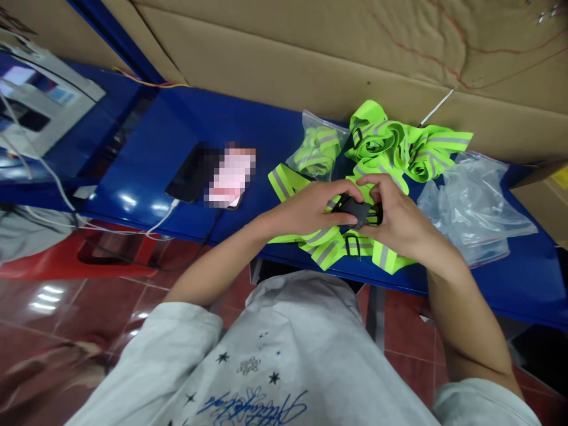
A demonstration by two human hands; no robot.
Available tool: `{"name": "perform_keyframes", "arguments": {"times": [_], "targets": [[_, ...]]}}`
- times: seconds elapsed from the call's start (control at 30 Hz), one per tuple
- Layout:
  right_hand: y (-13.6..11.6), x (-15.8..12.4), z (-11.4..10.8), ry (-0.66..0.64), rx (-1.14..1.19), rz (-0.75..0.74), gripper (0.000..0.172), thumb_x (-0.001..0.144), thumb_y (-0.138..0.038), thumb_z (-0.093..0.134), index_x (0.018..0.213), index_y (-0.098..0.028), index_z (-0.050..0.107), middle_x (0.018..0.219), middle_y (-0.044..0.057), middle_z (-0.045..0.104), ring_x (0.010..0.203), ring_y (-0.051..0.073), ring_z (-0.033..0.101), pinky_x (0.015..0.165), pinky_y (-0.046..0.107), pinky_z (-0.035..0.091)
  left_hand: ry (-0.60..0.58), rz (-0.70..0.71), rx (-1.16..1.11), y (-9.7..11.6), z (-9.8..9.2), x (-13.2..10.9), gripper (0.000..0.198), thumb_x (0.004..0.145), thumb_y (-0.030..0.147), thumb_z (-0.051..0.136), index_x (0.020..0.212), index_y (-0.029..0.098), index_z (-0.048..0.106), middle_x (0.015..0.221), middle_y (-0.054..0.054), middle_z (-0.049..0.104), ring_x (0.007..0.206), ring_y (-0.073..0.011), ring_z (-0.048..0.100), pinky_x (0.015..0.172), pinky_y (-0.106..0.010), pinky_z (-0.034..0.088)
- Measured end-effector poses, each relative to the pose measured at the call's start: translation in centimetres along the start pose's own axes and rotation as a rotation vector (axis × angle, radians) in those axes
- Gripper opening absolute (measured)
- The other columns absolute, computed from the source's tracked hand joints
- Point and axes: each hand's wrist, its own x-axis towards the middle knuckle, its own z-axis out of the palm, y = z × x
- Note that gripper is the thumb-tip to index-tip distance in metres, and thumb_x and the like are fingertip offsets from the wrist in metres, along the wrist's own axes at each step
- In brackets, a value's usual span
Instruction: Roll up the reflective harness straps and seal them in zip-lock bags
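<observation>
A neon-yellow reflective strap (326, 245) with grey stripes lies bunched at the near edge of the blue table (146, 177). My left hand (310, 207) and my right hand (399, 216) meet over it, both closed on a black plastic buckle (357, 211) threaded on the strap. A second black buckle (352, 245) sits on the strap just below my hands. Behind them lies a loose pile of the same yellow straps (393, 145).
A bagged yellow strap (316, 151) lies behind my left hand. Empty clear plastic bags (477, 207) are heaped at the right. A phone (213, 174) on a white cable rests at the left. Brown cardboard (355, 53) rises behind the table. A grey machine (35, 100) stands far left.
</observation>
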Motion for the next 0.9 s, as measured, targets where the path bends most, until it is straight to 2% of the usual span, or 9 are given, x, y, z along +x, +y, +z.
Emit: {"name": "perform_keyframes", "arguments": {"times": [0.17, 0.3, 0.4, 0.47, 0.5, 0.57, 0.67, 0.8, 0.9], "targets": [[-0.6, -0.1, -0.3, -0.068, 0.131, -0.115, 0.106, 0.075, -0.063, 0.091, 0.161, -0.029, 0.038, 0.14, 0.013, 0.056, 0.124, 0.032, 0.062, 0.107, 0.049, 0.058, 0.062, 0.021, -0.107, -0.1, 0.8, 0.0, 0.032, 0.095, 0.04, 0.078, 0.119, 0.023, 0.067, 0.122, -0.004, 0.076, 0.112, -0.0208, 0.071, 0.097, -0.031, 0.052], [-1.2, 0.5, -0.4, 0.04, 0.12, -0.108, 0.091, 0.09, -0.069, 0.075, 0.164, -0.029, 0.039, 0.142, 0.015, 0.055, 0.132, 0.036, 0.059, 0.113, 0.057, 0.055, 0.094, 0.016, -0.21, 0.1, 2.0, 0.2, 0.032, 0.093, 0.038, 0.079, 0.114, 0.021, 0.063, 0.115, -0.004, 0.074, 0.109, -0.0193, 0.071, 0.093, -0.03, 0.054], [-2.5, -0.3, -1.3, 0.343, -0.03, -0.086, 0.066, 0.101, -0.059, 0.065, 0.157, -0.03, 0.05, 0.147, 0.015, 0.054, 0.143, 0.04, 0.052, 0.119, 0.064, 0.048, 0.281, -0.019, -0.259, 0.6, 2.3, 0.4, 0.034, 0.092, 0.041, 0.08, 0.112, 0.022, 0.059, 0.116, -0.003, 0.072, 0.109, -0.0183, 0.071, 0.095, -0.031, 0.057], [-3.9, -1.6, -1.8, 0.643, -0.093, -0.025, 0.042, 0.106, -0.052, 0.06, 0.141, -0.03, 0.065, 0.138, 0.014, 0.062, 0.138, 0.039, 0.057, 0.118, 0.063, 0.048, 0.435, -0.089, -0.286, 1.2, 2.4, 0.3, 0.034, 0.097, 0.042, 0.074, 0.118, 0.025, 0.054, 0.121, -0.004, 0.071, 0.11, -0.0181, 0.072, 0.094, -0.032, 0.059], [-4.7, -2.4, -1.8, 0.729, -0.074, 0.023, 0.032, 0.109, -0.05, 0.056, 0.129, -0.03, 0.071, 0.126, 0.012, 0.067, 0.128, 0.036, 0.063, 0.113, 0.06, 0.051, 0.486, -0.125, -0.31, 1.6, 2.5, 0.2, 0.034, 0.101, 0.044, 0.07, 0.122, 0.027, 0.051, 0.122, -0.003, 0.07, 0.109, -0.018, 0.073, 0.093, -0.033, 0.06], [-5.8, -3.8, -1.5, 0.652, 0.061, 0.097, 0.033, 0.112, -0.051, 0.05, 0.115, -0.029, 0.075, 0.108, 0.008, 0.074, 0.106, 0.03, 0.071, 0.101, 0.054, 0.056, 0.544, -0.175, -0.37, 2.7, 2.9, -0.1, 0.033, 0.106, 0.048, 0.063, 0.128, 0.03, 0.046, 0.123, -0.002, 0.071, 0.107, -0.0178, 0.074, 0.091, -0.035, 0.062], [-6.3, -4.6, -0.2, 0.326, 0.318, 0.107, 0.039, 0.11, -0.058, 0.052, 0.126, -0.028, 0.069, 0.117, 0.008, 0.078, 0.107, 0.029, 0.075, 0.095, 0.05, 0.061, 0.593, -0.098, -0.429, 5.0, 3.9, -0.7, 0.04, 0.101, 0.053, 0.071, 0.126, 0.03, 0.049, 0.127, -0.002, 0.071, 0.117, -0.0197, 0.073, 0.1, -0.036, 0.063], [-5.5, -4.1, 0.4, 0.354, 0.461, 0.156, 0.04, 0.105, -0.064, 0.058, 0.128, -0.031, 0.064, 0.115, 0.007, 0.076, 0.113, 0.028, 0.075, 0.098, 0.048, 0.065, 0.488, 0.073, -0.413, 7.9, 4.4, -2.1, 0.028, 0.107, 0.049, 0.063, 0.127, 0.029, 0.058, 0.132, -0.004, 0.072, 0.124, -0.0209, 0.072, 0.107, -0.038, 0.063], [-5.3, -3.9, -0.9, 0.333, 0.551, 0.151, 0.036, 0.104, -0.061, 0.06, 0.126, -0.033, 0.065, 0.111, 0.005, 0.075, 0.112, 0.027, 0.075, 0.098, 0.048, 0.065, 0.432, 0.2, -0.338, 8.2, 2.9, -2.5, 0.019, 0.111, 0.036, 0.058, 0.126, 0.029, 0.067, 0.127, -0.002, 0.075, 0.119, -0.0174, 0.074, 0.102, -0.033, 0.065]]}}
